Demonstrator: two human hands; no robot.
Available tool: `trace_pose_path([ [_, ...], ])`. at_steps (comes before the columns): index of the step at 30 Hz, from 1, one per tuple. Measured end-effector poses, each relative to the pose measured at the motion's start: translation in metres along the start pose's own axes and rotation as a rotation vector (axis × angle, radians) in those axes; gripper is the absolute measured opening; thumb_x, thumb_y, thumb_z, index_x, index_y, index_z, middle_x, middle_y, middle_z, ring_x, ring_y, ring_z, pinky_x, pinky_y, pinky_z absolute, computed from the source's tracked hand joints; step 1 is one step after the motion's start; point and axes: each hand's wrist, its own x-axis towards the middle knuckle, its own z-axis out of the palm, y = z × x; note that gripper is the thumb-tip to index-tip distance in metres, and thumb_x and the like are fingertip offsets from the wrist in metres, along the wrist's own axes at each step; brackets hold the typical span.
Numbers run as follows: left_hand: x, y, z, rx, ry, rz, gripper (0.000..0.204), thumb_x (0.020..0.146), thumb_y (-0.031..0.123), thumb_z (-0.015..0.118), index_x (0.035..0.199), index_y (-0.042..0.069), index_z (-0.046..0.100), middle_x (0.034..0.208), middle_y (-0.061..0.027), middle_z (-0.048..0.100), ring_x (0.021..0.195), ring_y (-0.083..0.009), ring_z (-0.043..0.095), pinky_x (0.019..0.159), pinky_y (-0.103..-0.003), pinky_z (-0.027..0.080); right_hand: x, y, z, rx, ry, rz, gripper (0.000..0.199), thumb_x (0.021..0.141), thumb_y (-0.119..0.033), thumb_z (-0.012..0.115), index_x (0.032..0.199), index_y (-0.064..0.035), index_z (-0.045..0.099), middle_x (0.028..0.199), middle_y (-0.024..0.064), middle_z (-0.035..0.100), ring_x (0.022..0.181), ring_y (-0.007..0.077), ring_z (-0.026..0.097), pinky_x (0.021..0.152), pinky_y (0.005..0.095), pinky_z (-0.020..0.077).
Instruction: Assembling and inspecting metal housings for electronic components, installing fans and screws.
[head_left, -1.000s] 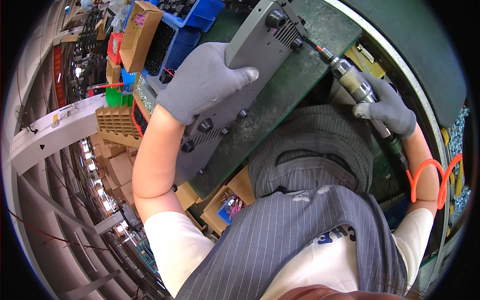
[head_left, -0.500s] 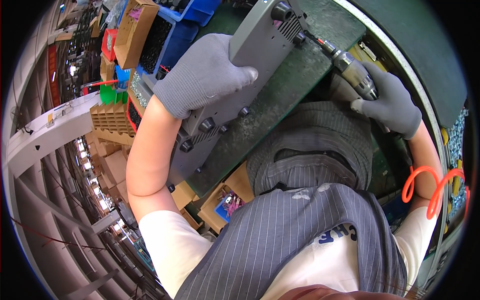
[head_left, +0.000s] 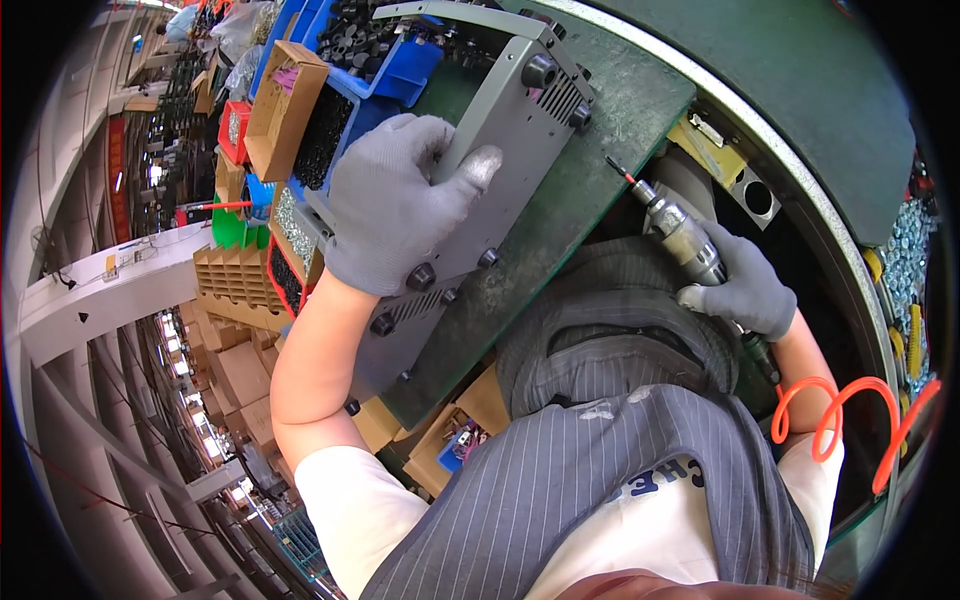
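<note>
My left hand (head_left: 400,205), in a grey glove, holds the grey metal case (head_left: 520,190) by its upper left edge; the thumb lies on the side turned toward me, and the other fingers seem to bend behind the edge, though their tips are hidden. The case is on the green worktop (head_left: 610,110), in front of me and to the left, and its face with black round feet (head_left: 540,70) and slots looks to me. My right hand (head_left: 745,285), also in a glove, has its fingers closed around the power screwdriver (head_left: 685,240). Its tip points to the case but is apart from it, above the worktop. An orange coiled hose (head_left: 850,385) hangs near my right forearm. Beyond my left hand are blue bins (head_left: 405,75) with black parts and a cardboard box (head_left: 285,105).
</note>
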Motion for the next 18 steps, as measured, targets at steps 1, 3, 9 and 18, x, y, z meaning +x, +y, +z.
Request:
trace_pose_path([
  [1,0.005,0.0,0.002,-0.044,0.002,0.01,0.036,0.073,0.039,0.071,0.072,0.004,0.063,0.066,-0.0106,0.056,0.061,-0.0273,0.056,0.055,-0.036,0.043,0.0,0.004,0.003,0.043,-0.006,-0.001,0.068,0.063,-0.031,0.075,0.118,-0.0003,0.051,0.089,0.011,0.059,0.082,0.0215,0.056,0.077,0.0325,0.0439],
  [3,0.014,0.0,0.007,-0.088,0.008,0.016,0.036,0.073,0.04,0.071,0.072,0.004,0.063,0.066,-0.0108,0.056,0.061,-0.0275,0.056,0.055,-0.036,0.043,0.0,0.01,0.007,0.072,-0.001,0.001,0.068,0.063,-0.031,0.076,0.118,-0.0003,0.051,0.09,0.0098,0.058,0.083,0.0201,0.055,0.077,0.0319,0.0436],
  [9,0.029,0.007,0.006,0.066,0.008,0.084,0.035,0.075,0.04,0.07,0.084,0.007,0.067,0.074,-0.0122,0.061,0.067,-0.0292,0.06,0.059,-0.036,0.047,0.0,0.013,0.007,0.095,-0.011,0.032,0.069,0.062,-0.031,0.076,0.119,-0.0008,0.051,0.088,0.0068,0.057,0.08,0.0173,0.053,0.076,0.0299,0.0436],
  [18,-0.082,0.042,-0.022,-1.079,-0.503,-0.402,0.025,0.083,0.023,0.054,0.093,0.0,0.056,0.075,-0.0036,0.055,0.06,-0.0111,0.048,0.052,-0.026,0.041,0.001,0.013,0.014,0.127,0.015,0.043,0.072,0.062,-0.028,0.076,0.123,-0.0017,0.05,0.091,0.0069,0.058,0.081,0.0161,0.054,0.078,0.0295,0.0438],
])
